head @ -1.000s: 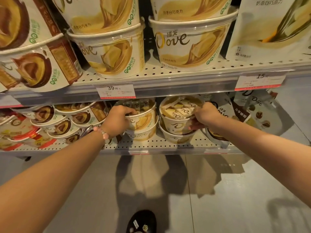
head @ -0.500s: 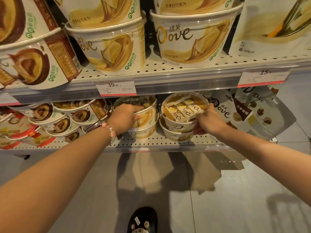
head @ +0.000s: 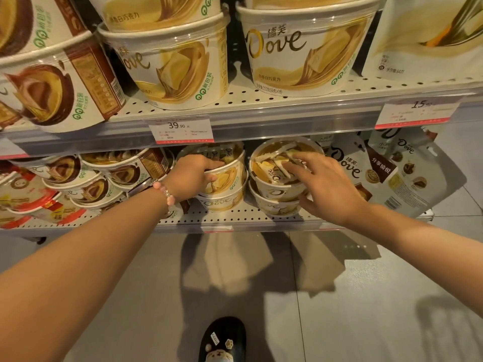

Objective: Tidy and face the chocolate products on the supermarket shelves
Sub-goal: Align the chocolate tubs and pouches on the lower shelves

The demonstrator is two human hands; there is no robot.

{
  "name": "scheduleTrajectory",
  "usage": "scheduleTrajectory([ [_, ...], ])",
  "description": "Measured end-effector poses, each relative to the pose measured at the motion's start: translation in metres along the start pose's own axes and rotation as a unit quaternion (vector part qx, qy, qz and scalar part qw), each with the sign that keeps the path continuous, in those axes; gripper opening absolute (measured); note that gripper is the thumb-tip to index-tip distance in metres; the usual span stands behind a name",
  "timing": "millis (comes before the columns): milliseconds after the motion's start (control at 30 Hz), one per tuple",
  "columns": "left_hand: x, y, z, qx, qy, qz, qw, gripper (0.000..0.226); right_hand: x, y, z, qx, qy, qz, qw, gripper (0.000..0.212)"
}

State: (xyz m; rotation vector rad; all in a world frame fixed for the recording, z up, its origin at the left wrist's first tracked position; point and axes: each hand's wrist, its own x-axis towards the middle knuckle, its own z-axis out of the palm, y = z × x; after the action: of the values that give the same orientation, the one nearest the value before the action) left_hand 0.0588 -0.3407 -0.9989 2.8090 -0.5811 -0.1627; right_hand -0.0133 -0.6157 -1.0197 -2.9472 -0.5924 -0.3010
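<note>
Two stacks of cream-and-gold Dove chocolate tubs stand side by side on the lower shelf (head: 235, 214). My left hand (head: 192, 176) grips the rim of the top tub of the left stack (head: 227, 173), thumb on its front. My right hand (head: 322, 185) is spread, fingers apart, lying over the clear lid and front of the top tub of the right stack (head: 271, 176). The lower tubs (head: 222, 202) sit under both. Larger Dove tubs (head: 300, 53) fill the upper shelf.
Brown-banded Dove tubs (head: 122, 171) are stacked to the left, red packs (head: 28, 202) further left. Dove pouches (head: 386, 173) lean at the right. Price tags (head: 183, 128) hang on the upper shelf rail. My shoe (head: 222, 340) shows on the grey floor below.
My right hand has let go of the right top tub's side and spread its fingers over the lid. The left hand keeps its grip on the left tub. The camera has moved closer.
</note>
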Motion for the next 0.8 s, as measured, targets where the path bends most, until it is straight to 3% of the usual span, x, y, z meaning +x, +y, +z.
scheduleTrajectory([
  [133, -0.004, -0.006, 0.002, -0.021, 0.005, 0.031, 0.999, 0.043, 0.02, 0.002, 0.001, -0.018, -0.123, 0.012, 0.992, 0.069],
  [233, -0.004, -0.009, 0.003, -0.022, 0.007, 0.038, 0.999, 0.043, 0.029, -0.001, -0.001, -0.038, -0.143, 0.025, 0.989, 0.055],
  [400, -0.006, -0.011, 0.008, -0.002, 0.042, 0.064, 0.997, 0.041, 0.034, -0.025, -0.001, -0.08, -0.132, 0.056, 0.986, 0.045],
  [667, -0.01, 0.006, 0.007, 0.098, 0.024, 0.034, 0.994, 0.033, 0.022, -0.024, 0.006, -0.029, -0.127, 0.058, 0.99, 0.054],
  [800, -0.012, 0.037, 0.001, 0.074, 0.079, 0.023, 0.994, 0.031, 0.004, -0.012, -0.018, 0.074, 0.018, 0.025, 0.997, 0.045],
])
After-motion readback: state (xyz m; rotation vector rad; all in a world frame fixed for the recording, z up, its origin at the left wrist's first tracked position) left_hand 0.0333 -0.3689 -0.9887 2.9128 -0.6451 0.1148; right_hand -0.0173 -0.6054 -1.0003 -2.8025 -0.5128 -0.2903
